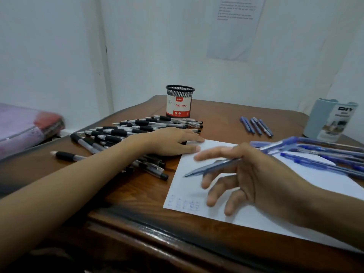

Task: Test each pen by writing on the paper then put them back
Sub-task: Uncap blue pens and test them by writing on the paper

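Right hand [256, 174] has a blue pen [212, 166] pinched near the thumb, the other fingers fanned loose, and the tip hangs just above the paper [185, 186]. Left hand [173, 141] lies flat with straight fingers, pinning the sheet's far corner beside the black pens [118, 133]. Test scribbles [185, 205] sit below the right fingertips. The smart play, I'd say: firm up that grip, drop the tip onto bare paper beside those marks, and press down with the left so nothing slides.

L grip [173, 142] flat, R grip [254, 174] pinching (other fingers splayed).
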{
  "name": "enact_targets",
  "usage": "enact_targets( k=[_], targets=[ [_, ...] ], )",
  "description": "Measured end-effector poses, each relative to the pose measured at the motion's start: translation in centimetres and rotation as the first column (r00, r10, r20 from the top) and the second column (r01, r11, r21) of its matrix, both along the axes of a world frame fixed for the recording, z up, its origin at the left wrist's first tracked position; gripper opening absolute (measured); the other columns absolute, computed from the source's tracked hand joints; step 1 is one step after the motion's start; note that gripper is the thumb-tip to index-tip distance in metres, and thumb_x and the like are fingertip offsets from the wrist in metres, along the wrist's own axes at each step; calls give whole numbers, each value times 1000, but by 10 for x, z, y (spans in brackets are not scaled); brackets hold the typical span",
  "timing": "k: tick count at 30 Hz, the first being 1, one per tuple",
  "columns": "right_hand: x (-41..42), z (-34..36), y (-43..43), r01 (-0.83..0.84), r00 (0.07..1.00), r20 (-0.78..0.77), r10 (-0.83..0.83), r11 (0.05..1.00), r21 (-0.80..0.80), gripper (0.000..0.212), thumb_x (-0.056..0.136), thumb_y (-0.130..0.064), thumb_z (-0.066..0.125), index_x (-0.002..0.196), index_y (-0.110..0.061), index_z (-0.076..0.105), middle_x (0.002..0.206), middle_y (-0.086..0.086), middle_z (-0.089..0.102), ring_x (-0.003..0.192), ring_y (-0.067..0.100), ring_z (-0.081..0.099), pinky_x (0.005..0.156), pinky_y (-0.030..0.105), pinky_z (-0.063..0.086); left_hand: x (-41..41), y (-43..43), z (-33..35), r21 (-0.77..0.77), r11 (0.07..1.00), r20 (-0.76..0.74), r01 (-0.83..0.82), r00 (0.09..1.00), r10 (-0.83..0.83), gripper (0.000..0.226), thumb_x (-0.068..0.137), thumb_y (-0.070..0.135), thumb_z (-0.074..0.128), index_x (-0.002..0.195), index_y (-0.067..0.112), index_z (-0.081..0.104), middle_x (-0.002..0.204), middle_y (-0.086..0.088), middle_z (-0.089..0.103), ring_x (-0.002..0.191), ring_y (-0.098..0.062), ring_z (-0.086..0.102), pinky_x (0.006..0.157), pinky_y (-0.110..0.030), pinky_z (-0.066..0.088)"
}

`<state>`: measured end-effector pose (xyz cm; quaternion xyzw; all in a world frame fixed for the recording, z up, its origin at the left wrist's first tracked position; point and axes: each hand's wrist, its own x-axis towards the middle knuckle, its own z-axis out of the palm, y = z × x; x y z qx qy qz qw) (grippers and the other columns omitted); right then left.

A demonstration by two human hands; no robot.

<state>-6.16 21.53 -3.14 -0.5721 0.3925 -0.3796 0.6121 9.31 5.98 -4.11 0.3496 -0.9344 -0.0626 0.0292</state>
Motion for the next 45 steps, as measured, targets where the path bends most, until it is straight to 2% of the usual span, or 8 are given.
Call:
enact_targets(
  k=[2, 5, 8, 11, 17, 23, 28, 45],
  targets=[
    [3, -3, 2, -39, 994, -103, 31, 997, -73, 22, 78, -36, 61, 76, -18, 73, 73, 8, 69, 60, 18, 65, 43, 19, 48, 0, 0, 0, -5, 1000, 1, -3, 1000, 3, 47, 97, 43, 33, 143, 32, 31, 152, 9, 25, 140, -9, 21, 111, -24, 14],
    [11, -6, 7, 27, 973, -217, -79, 971, -236, 31, 70, -32, 76, 49, -17, 59, 47, 3, 55, 40, 11, 50, 39, 15, 39, 0, 0, 0, -8, 1000, 1, -11, 1000, 11, 47, 97, 44, 33, 143, 33, 32, 153, 8, 25, 140, -11, 21, 112, -26, 14],
    [15, -8, 11, 132, 951, -213, -225, 916, -379, 37, 64, -35, 68, 39, -18, 47, 35, -3, 44, 32, 7, 40, 36, 14, 34, 0, -1, -1, -1, 1000, 5, -15, 1000, 15, 47, 97, 45, 33, 143, 34, 31, 153, 9, 25, 140, -10, 20, 112, -26, 13],
    [14, -9, 9, 154, 939, -228, -259, 906, -395, 38, 70, -35, 64, 44, -14, 46, 35, -2, 45, 31, 5, 41, 35, 13, 34, -1, -1, -1, 3, 1000, 10, -15, 1000, 15, 48, 97, 45, 32, 143, 33, 30, 153, 9, 23, 141, -10, 19, 112, -27, 12],
    [15, -10, 9, 85, 953, -244, -177, 935, -344, 32, 66, -37, 67, 46, -16, 53, 39, 2, 50, 32, 9, 44, 36, 14, 37, -1, 0, 0, 2, 1000, 12, -13, 1000, 13, 48, 97, 44, 32, 144, 33, 29, 153, 9, 22, 141, -9, 17, 112, -26, 11],
    [14, -10, 7, 73, 927, -305, -220, 901, -427, 36, 77, -28, 63, 47, -13, 51, 41, 1, 46, 36, 4, 42, 40, 11, 36, -2, 2, 0, 3, 1000, 15, -20, 1000, 20, 48, 97, 43, 32, 144, 32, 29, 153, 9, 23, 141, -9, 18, 113, -27, 11],
    [15, -9, 9, 76, 932, -301, -200, 922, -379, 32, 68, -38, 62, 45, -17, 52, 41, 0, 48, 35, 4, 43, 38, 11, 35, -1, 2, 0, 5, 1000, 15, -20, 1000, 20, 47, 97, 43, 32, 143, 33, 29, 153, 9, 23, 141, -10, 18, 113, -29, 11],
    [13, -11, 7, 114, 923, -294, -248, 906, -407, 32, 71, -34, 61, 49, -13, 50, 39, 0, 47, 34, 4, 42, 39, 10, 36, -1, 0, 0, -7, 1000, 12, -21, 1000, 21, 47, 97, 43, 33, 143, 33, 30, 153, 9, 24, 141, -10, 20, 113, -29, 13]
  ],
)
